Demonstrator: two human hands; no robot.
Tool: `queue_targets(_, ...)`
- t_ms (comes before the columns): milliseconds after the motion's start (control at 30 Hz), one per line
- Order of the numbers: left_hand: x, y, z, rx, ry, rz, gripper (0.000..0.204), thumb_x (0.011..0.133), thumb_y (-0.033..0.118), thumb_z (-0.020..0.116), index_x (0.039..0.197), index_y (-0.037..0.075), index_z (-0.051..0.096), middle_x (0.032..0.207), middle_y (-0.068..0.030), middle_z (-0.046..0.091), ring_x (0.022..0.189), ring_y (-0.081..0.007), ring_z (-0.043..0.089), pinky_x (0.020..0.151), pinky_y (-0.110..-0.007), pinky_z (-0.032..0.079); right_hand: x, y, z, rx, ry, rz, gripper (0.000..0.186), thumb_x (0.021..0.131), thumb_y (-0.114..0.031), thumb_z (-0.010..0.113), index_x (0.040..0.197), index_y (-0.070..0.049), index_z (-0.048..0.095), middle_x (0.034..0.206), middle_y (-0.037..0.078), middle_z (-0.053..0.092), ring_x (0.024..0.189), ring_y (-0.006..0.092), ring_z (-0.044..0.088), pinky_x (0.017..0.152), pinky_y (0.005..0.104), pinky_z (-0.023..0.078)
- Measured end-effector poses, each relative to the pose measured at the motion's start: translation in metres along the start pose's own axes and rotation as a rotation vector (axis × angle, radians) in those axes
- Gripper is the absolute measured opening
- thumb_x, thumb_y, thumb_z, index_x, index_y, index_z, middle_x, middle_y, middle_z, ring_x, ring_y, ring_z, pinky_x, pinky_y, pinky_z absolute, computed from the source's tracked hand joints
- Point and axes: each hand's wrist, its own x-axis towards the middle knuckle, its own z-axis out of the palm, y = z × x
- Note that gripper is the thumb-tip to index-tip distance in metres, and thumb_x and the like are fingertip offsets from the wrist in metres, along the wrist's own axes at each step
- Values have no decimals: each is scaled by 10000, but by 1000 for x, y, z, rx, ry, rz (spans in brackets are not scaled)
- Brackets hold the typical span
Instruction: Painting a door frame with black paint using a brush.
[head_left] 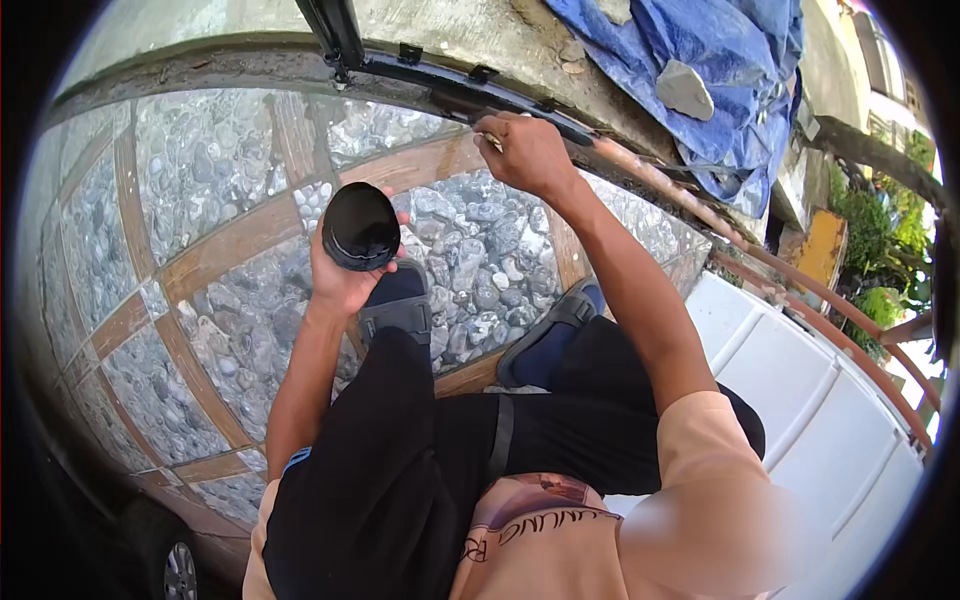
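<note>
My left hand (337, 285) cups a round black container (345, 262) from below and the side. Glossy black paint (365, 222) shows inside it. My right hand (527, 152) is closed, at the near side of a metal rail (520, 105) along the ground. Between its fingers is what looks like a paintbrush (493, 141); only a small pale part shows, and its bristles cannot be made out. Wet-looking black covers the rail by this hand, while further right the rail is reddish-brown.
A black post (333, 35) rises from the rail's left part. Beyond the rail, a crumpled blue tarp (700, 60) has a stone (685, 90) on it. White panels (800, 400) lie to my right. My sandalled feet rest on pebble-patterned tiles (470, 260). A car wheel (178, 560) shows at lower left.
</note>
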Motion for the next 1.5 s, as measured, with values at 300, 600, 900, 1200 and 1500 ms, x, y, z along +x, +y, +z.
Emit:
queue_targets(300,6,4,5,-20,18,-35,705,985,541,313,1447,12,379,1176,-235,621,798,-313,677,604,-349,615,-55,26,-32,815,606,569,150,901,-116,644,1015,-53,721,784,36,689,632,75,626,530,217,493)
queue_targets(600,15,5,9,50,-30,-80,699,964,498,373,1472,20,333,1214,-217,597,819,-278,676,617,-320,606,-73,56,-29,446,501,439,194,876,-110,658,1059,-74,707,899,84,723,732,200,687,644,328,520)
queue_targets(900,15,0,7,-1,-61,-85,710,971,513,373,1476,17,327,1226,-235,588,852,-304,681,639,-361,619,-61,68,1,31,362,206,187,855,-123,656,1036,-127,702,908,99,680,751,333,660,645,412,533)
queue_targets(1200,21,-5,21,15,5,-68,675,996,529,280,1380,2,458,1161,-240,636,794,-289,695,598,-343,618,-76,48,-27,299,410,457,164,859,-167,683,1003,-101,726,804,134,706,685,249,687,640,336,526)
queue_targets(1500,61,-15,31,122,-16,-118,638,997,542,294,1349,56,511,1095,-172,676,796,-278,706,580,-329,608,-74,-99,-105,997,500,448,137,899,-69,646,949,53,681,771,98,691,672,145,679,589,251,545)
